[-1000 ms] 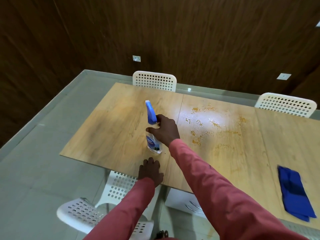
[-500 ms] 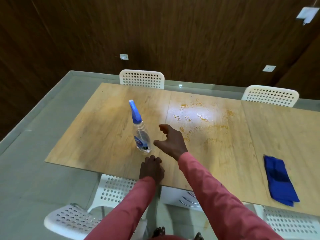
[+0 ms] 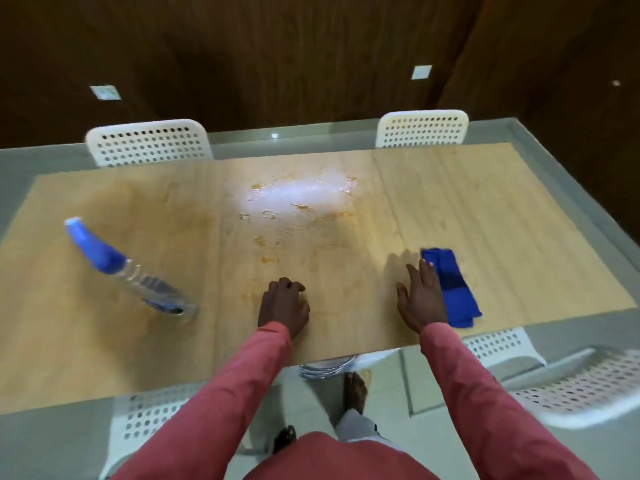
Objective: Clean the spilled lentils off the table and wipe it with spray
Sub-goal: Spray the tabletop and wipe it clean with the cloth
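Orange lentil bits and smears point(image 3: 277, 216) lie scattered over the middle of the wooden table point(image 3: 346, 278), under a bright glare. A clear spray bottle with a blue nozzle point(image 3: 131, 271) stands at the left, free of both hands. A folded blue cloth point(image 3: 453, 292) lies near the front right edge. My right hand point(image 3: 420, 296) hovers flat with straight fingers just left of the cloth, overlapping its left edge. My left hand point(image 3: 284, 304) rests on the table near the front edge with fingers curled, holding nothing.
White perforated chairs stand at the far side point(image 3: 149, 142) point(image 3: 422, 128) and at the near side point(image 3: 568, 386) point(image 3: 145, 420). A dark wood wall rises behind. My bare foot point(image 3: 355, 393) shows on the tiled floor below the table edge.
My right hand let go of the spray bottle and swung right to the blue cloth. The view turned right with it. My left hand stayed on the table.
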